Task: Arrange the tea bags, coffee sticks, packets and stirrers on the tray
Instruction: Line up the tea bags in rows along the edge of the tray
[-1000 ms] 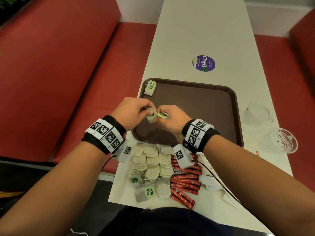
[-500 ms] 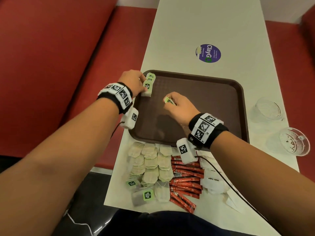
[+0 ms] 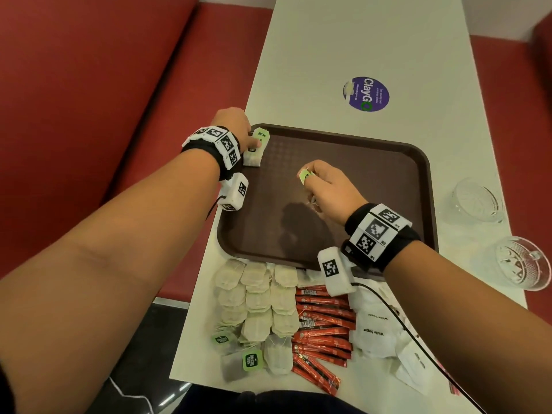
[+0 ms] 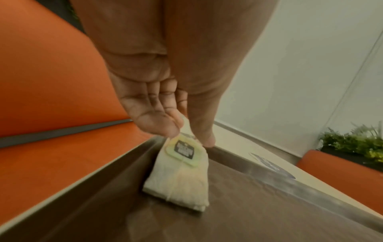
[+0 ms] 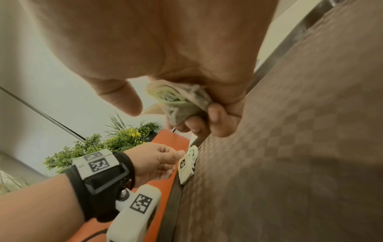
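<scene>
Reading near edge first: white paper packets [image 3: 375, 325] marked "White Sugar". Right hand [image 3: 330, 191] clenched round crumpled green-tagged tea bag [image 5: 178, 99] over brown plastic tray [image 3: 373, 186]. Left hand [image 3: 236, 128] pinches a pale tea bag [image 4: 182, 176] at far-left corner. Beyond, round purple "ClayGO" sticker [image 3: 366, 94].

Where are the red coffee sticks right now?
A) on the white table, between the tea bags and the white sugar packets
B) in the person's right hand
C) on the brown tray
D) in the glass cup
A: the red coffee sticks lie on the white table in front of the brown tray, with the pile of tea bags on one side and the white sugar packets on the other.
</scene>
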The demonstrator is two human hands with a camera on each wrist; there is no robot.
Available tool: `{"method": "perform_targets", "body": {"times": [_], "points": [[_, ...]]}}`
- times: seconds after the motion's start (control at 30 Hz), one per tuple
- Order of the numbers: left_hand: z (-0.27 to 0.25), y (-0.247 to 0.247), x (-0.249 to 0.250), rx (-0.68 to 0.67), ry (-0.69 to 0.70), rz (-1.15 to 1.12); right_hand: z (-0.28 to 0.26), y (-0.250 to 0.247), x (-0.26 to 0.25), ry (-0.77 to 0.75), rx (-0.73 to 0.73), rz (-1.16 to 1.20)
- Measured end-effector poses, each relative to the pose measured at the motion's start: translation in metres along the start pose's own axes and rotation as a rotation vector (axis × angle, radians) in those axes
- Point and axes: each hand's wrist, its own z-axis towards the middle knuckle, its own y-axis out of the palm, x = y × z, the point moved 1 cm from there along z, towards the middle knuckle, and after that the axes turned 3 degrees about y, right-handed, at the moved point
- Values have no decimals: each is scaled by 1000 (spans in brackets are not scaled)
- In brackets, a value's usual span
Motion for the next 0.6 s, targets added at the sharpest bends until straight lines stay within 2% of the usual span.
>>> {"method": "perform_targets", "body": {"times": [0.3,0.47,0.6], "points": [[16,18,23,-56,25,168,1,-2,-5,18,-12,10],[13,16,20,-30,0,138,3,-2,-4,-38,19,-152],[-1,0,18,12,86,27,3,-4,-5,-79,57,-202]]}}
